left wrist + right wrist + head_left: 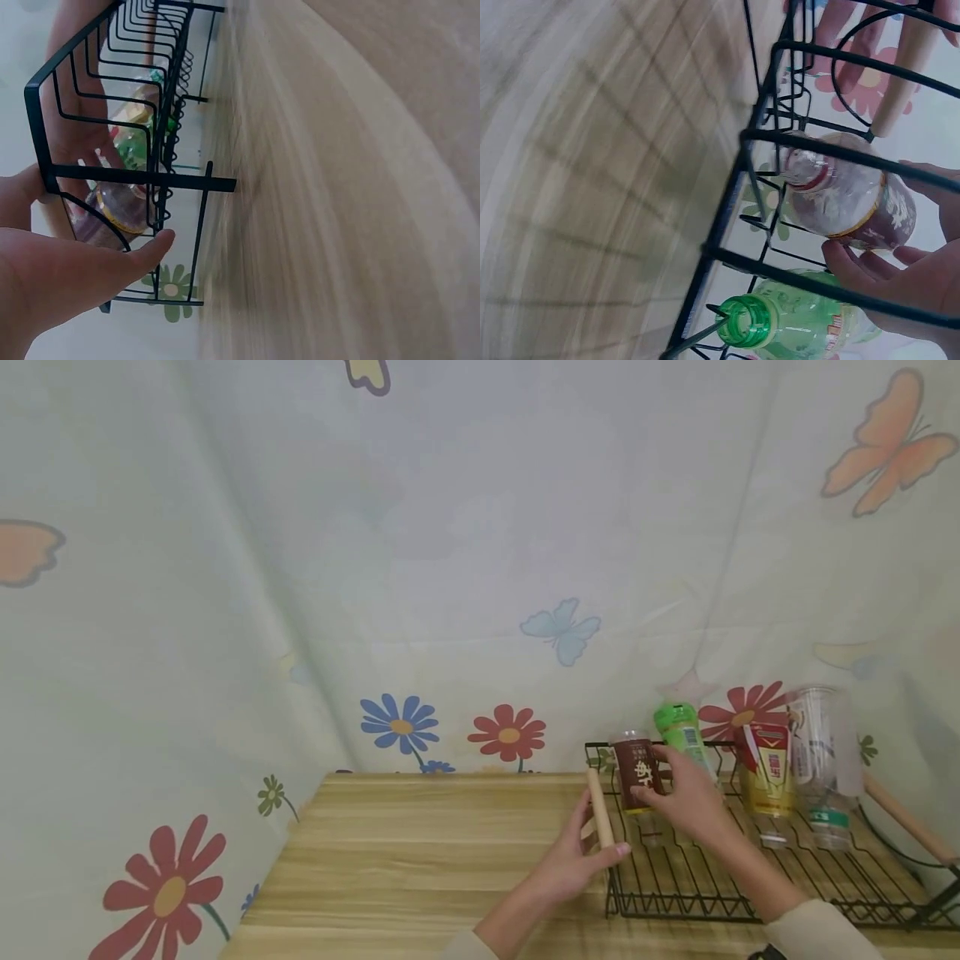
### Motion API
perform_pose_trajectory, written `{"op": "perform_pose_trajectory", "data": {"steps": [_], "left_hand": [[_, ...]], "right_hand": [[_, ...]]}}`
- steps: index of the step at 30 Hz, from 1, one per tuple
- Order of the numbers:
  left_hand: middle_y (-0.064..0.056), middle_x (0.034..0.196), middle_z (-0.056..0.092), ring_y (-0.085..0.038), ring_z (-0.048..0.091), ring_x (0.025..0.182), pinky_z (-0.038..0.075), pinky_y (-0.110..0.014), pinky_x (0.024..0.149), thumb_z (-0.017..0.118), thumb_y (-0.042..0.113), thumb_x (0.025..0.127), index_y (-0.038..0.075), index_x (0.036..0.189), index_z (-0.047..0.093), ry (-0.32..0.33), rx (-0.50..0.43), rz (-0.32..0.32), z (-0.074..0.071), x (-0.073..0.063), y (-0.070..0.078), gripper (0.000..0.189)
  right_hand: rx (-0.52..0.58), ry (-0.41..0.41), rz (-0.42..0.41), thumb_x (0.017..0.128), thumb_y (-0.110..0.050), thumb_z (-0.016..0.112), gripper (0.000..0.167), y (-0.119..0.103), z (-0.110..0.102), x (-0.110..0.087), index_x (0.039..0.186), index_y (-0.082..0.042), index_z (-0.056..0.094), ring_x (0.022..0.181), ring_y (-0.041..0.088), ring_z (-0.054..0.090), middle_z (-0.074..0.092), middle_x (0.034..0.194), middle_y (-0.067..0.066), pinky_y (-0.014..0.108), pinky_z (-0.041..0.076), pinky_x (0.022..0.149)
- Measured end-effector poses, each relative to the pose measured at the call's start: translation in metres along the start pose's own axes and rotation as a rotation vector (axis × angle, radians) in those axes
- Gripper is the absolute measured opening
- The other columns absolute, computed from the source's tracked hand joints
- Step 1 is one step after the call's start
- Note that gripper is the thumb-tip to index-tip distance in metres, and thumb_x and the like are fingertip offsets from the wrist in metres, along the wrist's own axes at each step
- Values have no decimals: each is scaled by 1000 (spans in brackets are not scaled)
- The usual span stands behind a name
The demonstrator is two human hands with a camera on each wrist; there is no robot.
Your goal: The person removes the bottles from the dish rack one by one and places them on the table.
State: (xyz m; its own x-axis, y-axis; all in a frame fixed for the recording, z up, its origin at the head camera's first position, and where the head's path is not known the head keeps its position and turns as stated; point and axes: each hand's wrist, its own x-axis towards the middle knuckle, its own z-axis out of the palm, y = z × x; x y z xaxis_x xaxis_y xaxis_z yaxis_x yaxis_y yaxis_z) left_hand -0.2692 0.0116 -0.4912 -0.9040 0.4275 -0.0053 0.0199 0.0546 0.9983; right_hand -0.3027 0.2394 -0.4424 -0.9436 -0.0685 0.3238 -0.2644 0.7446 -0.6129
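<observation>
1. Head: gripping an upturned brown-labelled bottle (636, 772) with the right hand (688, 799), near the back left corner of a wire rack (690, 917); clasping the left-edge wooden handle (599, 808) with the left hand (564, 862).
2. Left wrist: looking through wires at the bottle.
3. Right wrist: pinching it, beside a green bottle (804, 322).

Bottle (634, 777) left of other bottles (771, 772) in rack (675, 917) on table (420, 852)

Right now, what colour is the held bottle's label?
The label is dark brown, clearest in the head view.
</observation>
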Motion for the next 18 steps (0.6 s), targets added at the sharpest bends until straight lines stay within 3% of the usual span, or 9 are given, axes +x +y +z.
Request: {"op": "perform_pose_trajectory", "data": {"steps": [10, 18], "left_hand": [[-14, 172, 26, -42, 26, 157, 31, -61, 122, 83, 18, 93, 32, 170, 20, 64, -87, 21, 9, 1, -2, 101], [-15, 173, 24, -41, 25, 158, 29, -59, 124, 81, 14, 95, 28, 170, 18, 47, -115, 67, 9, -1, -3, 99]], "right_hand": [[30, -88, 94, 97, -40, 78, 89, 6, 9, -2, 155, 12, 33, 118, 57, 62, 56, 136, 41, 62, 59, 87], [8, -109, 106, 100, -42, 74, 85, 4, 9, -3, 149, 17, 39, 113, 53, 67, 62, 129, 41, 57, 62, 83]]}}
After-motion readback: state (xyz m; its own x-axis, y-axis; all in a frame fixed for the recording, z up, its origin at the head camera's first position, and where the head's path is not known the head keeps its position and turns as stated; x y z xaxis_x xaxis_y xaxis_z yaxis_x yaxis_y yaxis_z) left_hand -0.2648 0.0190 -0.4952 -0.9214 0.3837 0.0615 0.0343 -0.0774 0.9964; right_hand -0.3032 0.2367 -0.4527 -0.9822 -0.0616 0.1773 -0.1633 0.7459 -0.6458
